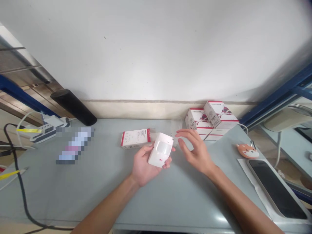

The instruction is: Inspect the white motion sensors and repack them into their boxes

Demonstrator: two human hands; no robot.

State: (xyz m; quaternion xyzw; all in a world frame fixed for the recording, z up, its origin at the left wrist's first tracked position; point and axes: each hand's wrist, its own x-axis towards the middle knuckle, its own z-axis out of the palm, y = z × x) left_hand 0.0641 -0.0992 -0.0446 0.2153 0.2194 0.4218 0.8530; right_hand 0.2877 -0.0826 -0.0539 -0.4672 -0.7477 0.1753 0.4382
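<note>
Forearms, bare, two: the left forearm (pixel 108 204) and right forearm (pixel 243 201) enter from the lower edge. Left hand (pixel 141 165): palm up, holding a white plastic PIR motion sensor (pixel 161 150) above the grey table (pixel 97 198), with its fingers (pixel 167 164) curled around the casing. Right hand (pixel 196 152): palm down, its spread fingers (pixel 185 143) half curled, holding nothing, just beside the sensor but not touching it. Behind the sensor: a white-and-red product box (pixel 135 138), lying flat. Farther right: stacked white-and-red boxes (pixel 212 120), an orange fox-faced keyring pouch (pixel 246 151), and a black smartphone (pixel 275 188) on white paper (pixel 243 167). Farther left: a white power strip (pixel 45 134), a black cable (pixel 14 169), and a black cylinder (pixel 73 107).
</note>
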